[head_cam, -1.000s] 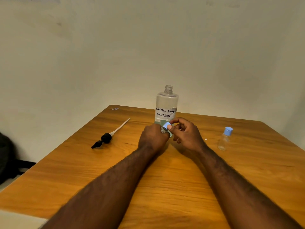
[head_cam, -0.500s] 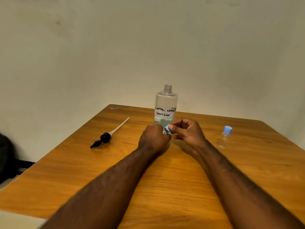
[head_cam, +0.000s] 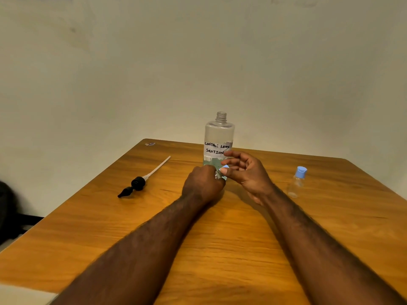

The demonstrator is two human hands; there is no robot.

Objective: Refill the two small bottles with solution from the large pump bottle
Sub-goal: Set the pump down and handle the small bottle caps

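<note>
- A wooden table (head_cam: 220,249) is filling the lower view, its far edge running up to a plain pale wall (head_cam: 198,62). A dark bag (head_cam: 6,208) is sitting low down, far to the left of the fingers.
- The left hand (head_cam: 202,186) is curling its fingers round a small bottle (head_cam: 219,175) and hiding most of it, with the capped end pointing up.
- The right hand (head_cam: 246,175) is pinching the blue cap (head_cam: 225,166) between thumb and forefinger, while the other 3 fingers are fanning apart.
- Just behind both sets of fingers, the large bottle (head_cam: 219,137) is standing upright, with its long axis vertical and its open threaded neck pointing up.
- Well apart to the left of the left fingers, the pump head (head_cam: 137,183) is lying on its side along a diagonal. Its black nozzle is pointing near-left and its white tube far-right.
- Well apart to the right of the right fingers, a second small bottle (head_cam: 297,183) is standing upright, capped in blue.
</note>
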